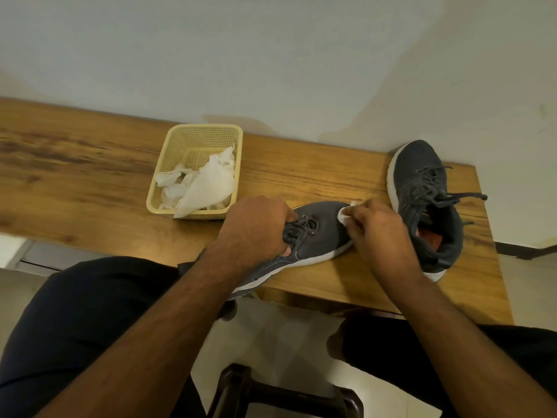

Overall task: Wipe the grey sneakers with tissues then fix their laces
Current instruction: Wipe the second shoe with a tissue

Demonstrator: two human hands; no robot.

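Your left hand (256, 227) grips the near grey sneaker (319, 236) at its laces (301, 229), fingers curled into the opening. The sneaker's heel juts past the wooden table's (90, 176) near edge, hidden under your forearm. Your right hand (379, 230) pinches a small tissue wad (344, 215) against the toe, fingertips pressed together. Just beyond your right knuckles, the second sneaker (422, 188) lies at the table's right end. Beyond your left fingers sits a cream basket (177, 152) of crumpled tissues (208, 179). No brand is readable.
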